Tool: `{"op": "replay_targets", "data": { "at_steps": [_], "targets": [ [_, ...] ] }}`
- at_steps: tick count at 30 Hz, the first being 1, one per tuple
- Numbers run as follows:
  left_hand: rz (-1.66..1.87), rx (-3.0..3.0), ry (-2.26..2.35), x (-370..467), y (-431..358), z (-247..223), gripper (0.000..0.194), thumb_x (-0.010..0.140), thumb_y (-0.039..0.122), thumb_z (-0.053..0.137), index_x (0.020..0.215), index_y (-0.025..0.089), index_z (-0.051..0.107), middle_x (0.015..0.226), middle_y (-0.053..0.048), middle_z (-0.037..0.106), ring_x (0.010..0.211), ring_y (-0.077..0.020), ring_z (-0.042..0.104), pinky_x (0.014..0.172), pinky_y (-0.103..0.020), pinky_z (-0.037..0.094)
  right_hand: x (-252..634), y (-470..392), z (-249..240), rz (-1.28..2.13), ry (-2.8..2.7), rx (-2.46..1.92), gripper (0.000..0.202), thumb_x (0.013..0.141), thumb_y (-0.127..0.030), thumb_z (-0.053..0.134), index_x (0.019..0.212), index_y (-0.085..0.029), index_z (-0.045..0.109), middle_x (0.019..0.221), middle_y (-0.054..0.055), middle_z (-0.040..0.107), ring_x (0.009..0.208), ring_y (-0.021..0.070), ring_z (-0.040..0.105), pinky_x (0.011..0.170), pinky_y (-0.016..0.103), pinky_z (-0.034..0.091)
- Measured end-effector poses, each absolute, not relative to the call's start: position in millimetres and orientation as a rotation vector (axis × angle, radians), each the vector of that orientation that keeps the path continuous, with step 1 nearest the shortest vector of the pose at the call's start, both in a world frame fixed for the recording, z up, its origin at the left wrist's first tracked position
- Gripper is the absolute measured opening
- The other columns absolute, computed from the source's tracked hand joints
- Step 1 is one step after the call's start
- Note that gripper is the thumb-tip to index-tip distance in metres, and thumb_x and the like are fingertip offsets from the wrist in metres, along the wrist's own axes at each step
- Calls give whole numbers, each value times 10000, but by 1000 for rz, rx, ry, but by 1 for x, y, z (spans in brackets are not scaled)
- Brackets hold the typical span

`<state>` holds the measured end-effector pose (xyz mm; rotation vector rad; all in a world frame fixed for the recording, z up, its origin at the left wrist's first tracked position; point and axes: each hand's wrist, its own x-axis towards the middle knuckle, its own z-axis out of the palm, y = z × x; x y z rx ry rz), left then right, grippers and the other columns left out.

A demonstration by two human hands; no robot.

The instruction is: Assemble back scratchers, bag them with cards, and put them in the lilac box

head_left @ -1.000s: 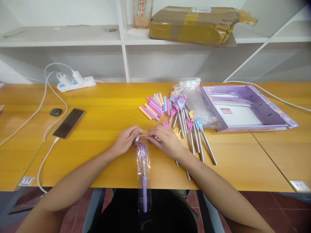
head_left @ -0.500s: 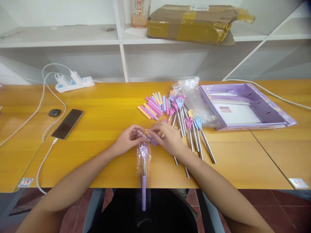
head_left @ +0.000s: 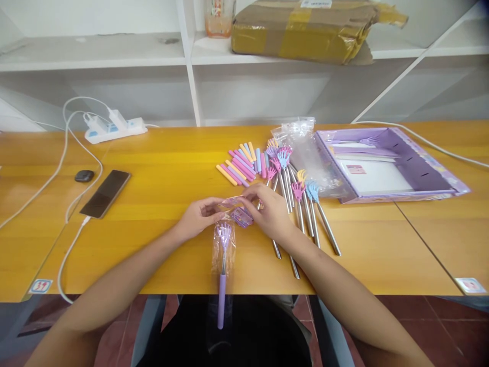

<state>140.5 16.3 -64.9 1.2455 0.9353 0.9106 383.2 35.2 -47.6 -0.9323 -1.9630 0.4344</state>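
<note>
A purple back scratcher point(head_left: 222, 300) with a claw head and metal rod lies in a clear plastic bag point(head_left: 214, 265), its handle past the table's front edge. My left hand point(head_left: 199, 218) pinches the bag's top end, thumb against fingers. A folded purple printed card point(head_left: 242, 216) is at the bag's top, and my right hand point(head_left: 269, 211) grips it between thumb and fingers. Exactly how card and bag meet is hidden by my fingers. Several claw-headed metal rods point(head_left: 325, 227) lie right of my right hand. Beyond it are loose coloured handle tubes point(head_left: 240, 165).
An open purple box point(head_left: 405, 196) stands at the right, with clear bags point(head_left: 300, 148) beside it. A phone point(head_left: 106, 193) on a cable, a black earbud case point(head_left: 84, 176) and a power strip point(head_left: 116, 130) are at the left. A taped parcel point(head_left: 305, 30) sits on the shelf.
The printed card has opened and tilted, so more of its face shows between my hands. My right hand has risen slightly. The bagged scratcher has shifted a little left.
</note>
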Motion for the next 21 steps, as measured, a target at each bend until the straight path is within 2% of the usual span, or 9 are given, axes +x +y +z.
{"op": "replay_targets", "data": {
  "at_steps": [4, 11, 17, 21],
  "targets": [
    [915, 1232, 930, 142, 16, -64, 413, 814, 355, 937, 1180, 195, 835, 1288, -149, 807, 1175, -282, 774, 1074, -427, 589, 383, 35, -47, 452, -1968, -923, 72, 1085, -302, 649, 1049, -240, 648, 929, 36, 729, 807, 173, 705, 765, 329, 570],
    [894, 1320, 935, 140, 17, -72, 406, 868, 389, 880, 1206, 173, 819, 1300, -130, 808, 1194, -280, 766, 1089, -428, 588, 381, 37, -50, 423, -2056, -863, 127, 1069, -324, 699, 1003, -223, 659, 922, 29, 732, 736, 143, 654, 679, 293, 516],
    [841, 1371, 934, 139, 16, -75, 407, 917, 412, 833, 1242, 168, 808, 1279, -123, 815, 1164, -277, 773, 1049, -419, 608, 378, 37, -53, 306, -2138, -818, 171, 1067, -382, 698, 1031, -216, 713, 972, 61, 744, 837, 173, 688, 713, 313, 518],
    [845, 1385, 917, 140, 16, -73, 382, 931, 394, 827, 1241, 173, 807, 1281, -119, 814, 1174, -270, 771, 1072, -413, 594, 377, 35, -55, 280, -2175, -853, 212, 1072, -417, 680, 1120, -215, 724, 1063, 85, 751, 875, 189, 696, 703, 321, 528]
  ]
}}
